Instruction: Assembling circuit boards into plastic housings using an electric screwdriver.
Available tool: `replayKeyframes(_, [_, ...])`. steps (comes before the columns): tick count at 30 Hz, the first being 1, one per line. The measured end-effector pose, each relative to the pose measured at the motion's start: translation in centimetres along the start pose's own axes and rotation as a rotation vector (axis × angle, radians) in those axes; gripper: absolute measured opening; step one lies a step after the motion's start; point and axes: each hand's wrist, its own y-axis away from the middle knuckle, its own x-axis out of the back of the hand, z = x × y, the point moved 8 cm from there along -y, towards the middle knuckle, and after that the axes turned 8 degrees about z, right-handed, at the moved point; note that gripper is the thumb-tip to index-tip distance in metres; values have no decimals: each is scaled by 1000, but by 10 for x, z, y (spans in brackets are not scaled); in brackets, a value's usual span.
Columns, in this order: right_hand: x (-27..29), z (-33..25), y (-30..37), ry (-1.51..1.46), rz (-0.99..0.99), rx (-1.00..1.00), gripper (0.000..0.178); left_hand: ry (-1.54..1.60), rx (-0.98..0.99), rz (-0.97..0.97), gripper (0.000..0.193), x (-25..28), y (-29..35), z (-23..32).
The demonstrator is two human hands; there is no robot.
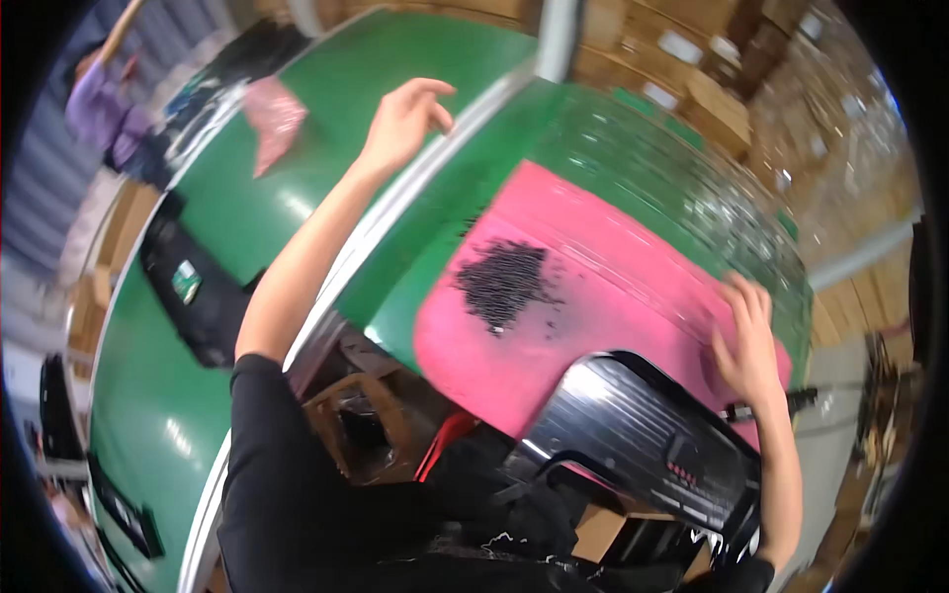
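My left hand reaches out over the metal rail beside the green belt. Its fingers bend loosely, apart from the thumb, and nothing shows in them. Above the right part of a pink mat, my right hand has its fingers spread and holds nothing visible. Near its wrist lies a dark, slim tool, partly covered by the arm. A glossy black ribbed casing lies at the mat's near edge, close to my body. Small black pieces that look like screws form a pile on the mat's left part.
On the green belt lie a pink plastic bag and a black panel with a small green board. Clear bubble wrap borders the mat. Cardboard boxes stand behind. A person in purple is at far left.
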Motion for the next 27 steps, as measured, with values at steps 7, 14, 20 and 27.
replayKeyframes(7, [-41, 52, -100, 189, 129, 81, 45, -39, -704, -560, 54, -211, 132, 165])
replayKeyframes(14, [-86, 166, -135, 242, 108, -247, 55, 67, -222, 27, 48, -129, 37, 61])
replayKeyframes(20, [-135, 208, -170, 188, 183, -294, 55, 20, 677, 902, 50, 146, 30, -171])
replayKeyframes(27, [-166, 290, -181, 297, 135, -378, 54, -902, 282, 256, 43, 138, 49, -142])
